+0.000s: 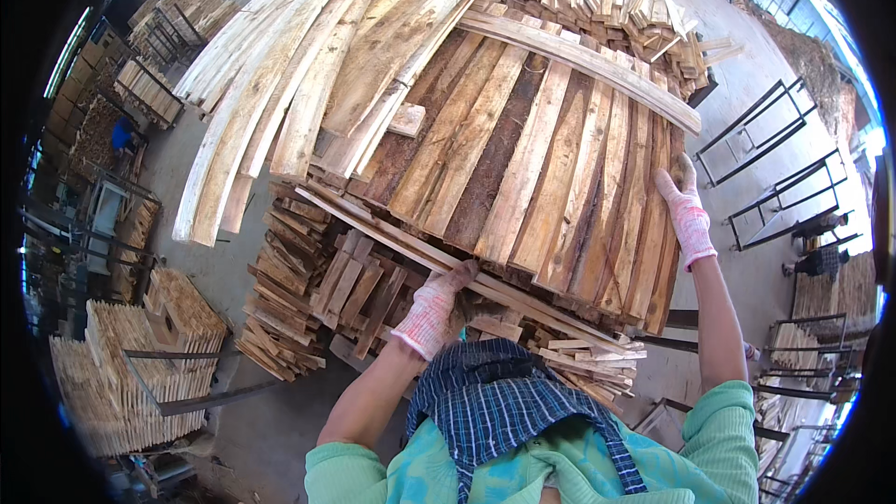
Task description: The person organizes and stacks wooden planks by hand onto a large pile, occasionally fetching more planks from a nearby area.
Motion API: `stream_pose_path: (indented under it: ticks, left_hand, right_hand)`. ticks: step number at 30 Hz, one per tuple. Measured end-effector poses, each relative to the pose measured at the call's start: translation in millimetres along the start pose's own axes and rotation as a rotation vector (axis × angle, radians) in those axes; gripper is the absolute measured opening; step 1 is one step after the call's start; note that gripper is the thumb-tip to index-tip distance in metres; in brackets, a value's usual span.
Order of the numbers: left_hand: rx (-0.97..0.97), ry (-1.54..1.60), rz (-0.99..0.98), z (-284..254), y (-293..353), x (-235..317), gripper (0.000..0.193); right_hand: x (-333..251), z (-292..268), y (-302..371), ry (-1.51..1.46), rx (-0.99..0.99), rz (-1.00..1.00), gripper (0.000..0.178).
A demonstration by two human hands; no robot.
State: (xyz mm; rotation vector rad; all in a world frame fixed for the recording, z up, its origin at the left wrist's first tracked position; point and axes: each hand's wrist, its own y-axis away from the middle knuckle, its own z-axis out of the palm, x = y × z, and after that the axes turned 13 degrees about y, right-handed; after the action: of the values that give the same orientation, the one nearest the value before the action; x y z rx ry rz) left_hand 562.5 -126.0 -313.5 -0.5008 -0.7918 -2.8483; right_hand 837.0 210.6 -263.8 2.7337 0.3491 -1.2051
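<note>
Left hand grips near strips; right hand, fingers spread, rests against right boards; uneven pressure could skew them.

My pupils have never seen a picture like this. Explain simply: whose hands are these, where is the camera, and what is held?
No machine here: just a person in gloves. A fisheye camera on the person's head looks down, so straight edges bend. Below lies a row of wooden boards, one plank across its far end, long pale boards heaped at left. The left hand touches thin strips at the row's near edge, the right hand its right edge; how firmly either grip holds is unclear.
</note>
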Motion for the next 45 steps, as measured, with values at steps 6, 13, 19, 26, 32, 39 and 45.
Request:
stream_pose_path:
  ticks: [6, 13, 19, 26, 32, 39, 45]
  left_hand:
    - [0.062, 0.109, 0.0, 0.4, 8.9, -11.5, 0.029]
    - [0.095, -0.031, -0.028, 53.8, 84.4, -18.4, 0.055]
    - [0.056, -0.138, -0.095, 83.5, 38.1, -21.7, 0.054]
    - [-0.02, 0.035, -0.087, 77.4, 76.1, -27.5, 0.044]
    - [-0.301, 0.216, -0.223, 116.3, 91.6, -38.9, 0.076]
    - [-0.215, -0.327, -0.22, 109.8, 77.9, -43.4, 0.062]
    - [-0.913, -1.34, 0.834, 130.8, 66.9, -6.0, 0.048]
  right_hand:
    - [-18.1, -6.9, 14.5, 0.07, -0.007, -0.01, 0.092]
    - [-16.4, -5.6, 10.0, 0.192, -0.014, 0.019, 0.092]
    - [-16.0, -9.7, 12.0, 0.141, -0.037, -0.005, 0.093]
    - [-71.4, -15.8, 48.1, 0.837, 0.289, -0.409, 0.08]
    - [-173.9, -29.7, 164.2, 0.55, -1.006, -0.847, 0.073]
    - [-147.6, -39.5, 173.8, 0.988, -0.224, -1.262, 0.058]
    - [-89.9, -44.2, 156.6, 1.077, -0.114, -0.923, 0.068]
